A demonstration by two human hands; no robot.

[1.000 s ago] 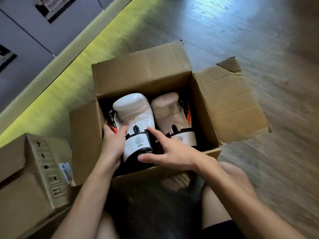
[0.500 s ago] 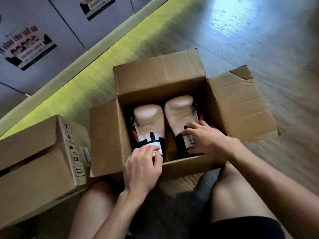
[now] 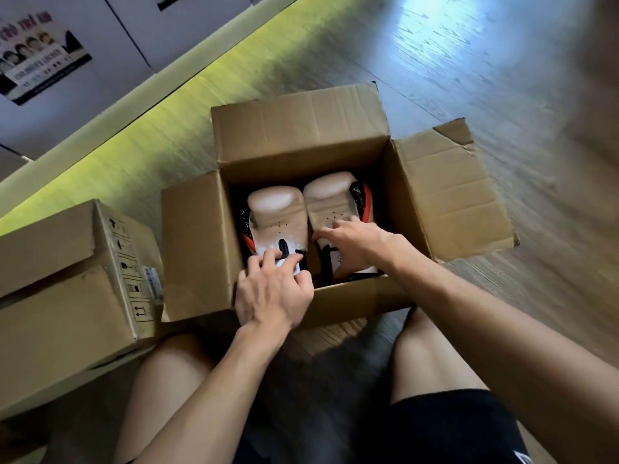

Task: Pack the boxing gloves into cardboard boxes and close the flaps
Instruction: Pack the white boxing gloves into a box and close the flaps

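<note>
creased cardboard box (image 3: 301, 128) sitting open, right hand (image 3: 358, 244) grip grasping the puffy cream right glove (image 3: 330, 192), left hand (image 3: 273, 291) curling onto the left glove (image 3: 278, 216) strap, its grip unclear tbh

Floor (image 3: 502, 95) around me: dark wood-look planks, grain running diagonally. Bright bluish-white glare (image 3: 432, 21) on the far boards. Wall (image 3: 110, 38) upper left, pale grey panels with dark seams. Pale baseboard (image 3: 140, 102) along its foot, yellow-green glow (image 3: 160, 142) on the floor beside it. One printed poster (image 3: 37, 58) on the wall, text too blurred to read; second poster (image 3: 170, 0) cut off at the top edge.
</note>
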